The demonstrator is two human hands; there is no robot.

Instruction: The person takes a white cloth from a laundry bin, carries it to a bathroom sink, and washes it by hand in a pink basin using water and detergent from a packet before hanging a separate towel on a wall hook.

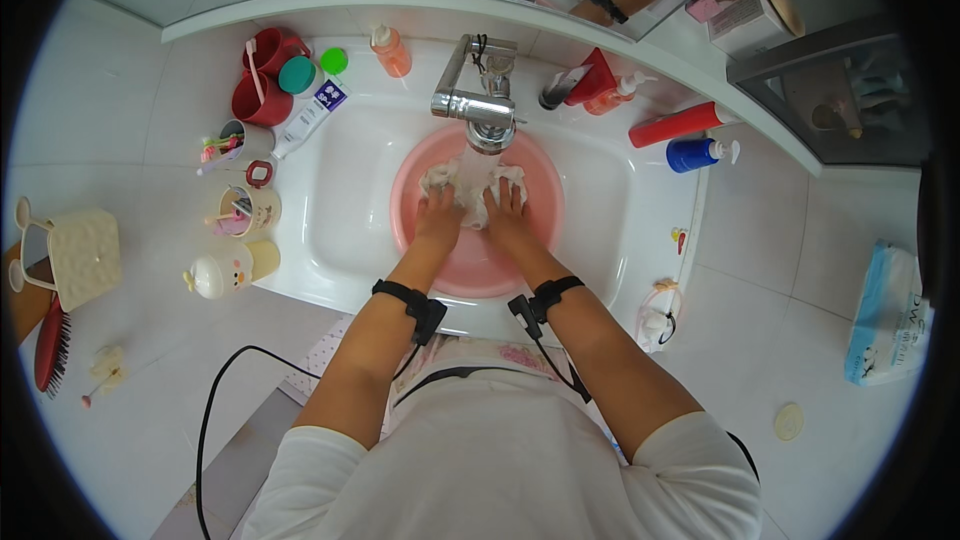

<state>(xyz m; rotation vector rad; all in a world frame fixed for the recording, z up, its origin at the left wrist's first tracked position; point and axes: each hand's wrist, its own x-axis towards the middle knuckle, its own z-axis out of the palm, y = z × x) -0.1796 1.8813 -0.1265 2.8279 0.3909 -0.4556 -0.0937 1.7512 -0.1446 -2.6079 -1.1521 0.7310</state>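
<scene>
A pink plastic basin [535, 225] stands in the white sink [340, 190] under a chrome tap [478, 90] with water running from it. In the basin lies a wet white cloth [470, 180]. My left hand [440, 212] and my right hand [507, 212] are side by side in the basin, both gripping the cloth under the stream. Each wrist wears a black strap with a small device.
Red cups [268, 75], a white tube [310, 118], mugs with brushes [245, 208] and an orange bottle [392, 50] crowd the sink's left rim. A red bottle [680, 123] and a blue pump bottle [700, 153] lie on its right. A mirror runs above, and a tissue pack [885, 312] sits far right.
</scene>
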